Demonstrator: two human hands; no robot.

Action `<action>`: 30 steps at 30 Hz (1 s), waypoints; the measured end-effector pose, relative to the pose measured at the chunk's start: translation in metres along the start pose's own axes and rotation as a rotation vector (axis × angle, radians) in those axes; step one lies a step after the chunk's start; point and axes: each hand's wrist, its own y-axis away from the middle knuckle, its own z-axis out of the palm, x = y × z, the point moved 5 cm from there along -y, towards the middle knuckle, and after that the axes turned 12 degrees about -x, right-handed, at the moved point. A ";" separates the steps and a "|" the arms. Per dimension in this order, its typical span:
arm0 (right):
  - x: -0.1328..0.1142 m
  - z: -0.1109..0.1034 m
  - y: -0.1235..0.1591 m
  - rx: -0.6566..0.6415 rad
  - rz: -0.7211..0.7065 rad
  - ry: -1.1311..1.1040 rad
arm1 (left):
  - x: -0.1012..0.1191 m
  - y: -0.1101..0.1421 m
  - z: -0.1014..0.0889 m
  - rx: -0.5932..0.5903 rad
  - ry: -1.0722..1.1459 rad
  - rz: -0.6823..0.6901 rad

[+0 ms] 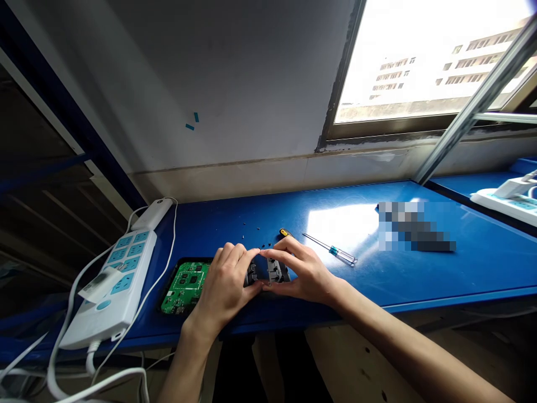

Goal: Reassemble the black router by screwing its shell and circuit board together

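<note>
Both hands are engaged at the near edge of a glossy blue tabletop (356,291). The right hand (312,274) grips a small grey-and-black plastic part (276,271) between thumb and fingers, at its upper and lower ends. The left hand (224,277) is curled around a small black plastic piece (251,273), its thumb and forefinger nearly meeting those of the right; whether the two items are joined cannot be determined. Left of these, a green printed circuit board (187,285) sits in a black rounded tray-like casing (171,272), partly covered by the left hand. Several tiny dark screw-like pieces (258,228) lie scattered beyond the hands. A yellow-and-black handle (285,232) lies just behind the right hand, partly hidden. Farther right rests a thin-shafted screwdriver with a translucent blue handle (335,252). A white power strip with pale blue sockets (145,268) stands at the left end.
</note>
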 end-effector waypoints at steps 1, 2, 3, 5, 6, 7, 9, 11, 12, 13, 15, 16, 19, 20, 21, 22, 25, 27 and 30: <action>0.000 0.000 0.000 -0.008 0.000 -0.003 | 0.002 -0.001 0.001 -0.002 0.027 -0.003; -0.001 0.001 -0.001 -0.013 -0.001 -0.005 | 0.003 -0.003 0.003 -0.004 0.058 -0.006; 0.000 0.001 -0.001 -0.015 -0.001 -0.009 | 0.003 -0.004 0.004 -0.006 0.092 -0.007; 0.001 0.000 -0.001 -0.020 0.001 -0.016 | 0.003 -0.006 0.005 -0.006 0.164 -0.013; 0.001 -0.001 0.000 -0.021 0.001 -0.019 | 0.002 -0.006 0.005 -0.002 0.203 -0.018; 0.002 -0.001 0.000 -0.024 0.004 -0.019 | 0.001 -0.006 0.003 0.003 0.242 -0.029; 0.004 -0.002 0.001 -0.033 0.023 -0.010 | -0.002 -0.006 -0.002 0.025 0.318 -0.061; 0.006 -0.001 0.001 -0.054 0.053 -0.004 | -0.004 -0.004 -0.008 0.050 0.386 -0.092; 0.007 0.000 0.001 -0.067 0.069 -0.006 | -0.005 -0.003 -0.010 0.057 0.414 -0.101; 0.008 0.001 0.001 -0.077 0.080 -0.011 | -0.005 -0.003 -0.011 0.057 0.437 -0.104; 0.008 0.002 0.001 -0.077 0.083 -0.026 | -0.004 -0.001 -0.011 0.039 0.471 -0.094; 0.008 0.002 0.001 -0.068 0.078 -0.031 | -0.002 -0.001 -0.010 0.028 0.484 -0.083; 0.006 0.001 0.001 -0.045 0.056 -0.039 | 0.000 0.000 -0.007 0.014 0.509 -0.061; 0.006 0.000 0.001 -0.042 0.058 -0.039 | 0.000 0.001 -0.007 0.017 0.510 -0.059; 0.006 0.000 0.001 -0.041 0.065 -0.039 | 0.000 0.001 -0.007 0.021 0.507 -0.057; 0.007 -0.001 0.001 -0.045 0.078 -0.041 | 0.000 0.002 -0.007 0.027 0.503 -0.054; 0.009 -0.003 0.000 -0.056 0.115 -0.073 | -0.003 0.004 -0.012 0.042 0.481 -0.042; 0.009 -0.004 0.000 -0.058 0.125 -0.118 | -0.006 0.005 -0.014 0.047 0.461 -0.042; 0.011 -0.005 0.000 -0.073 0.145 -0.162 | -0.010 0.007 -0.016 0.030 0.429 -0.059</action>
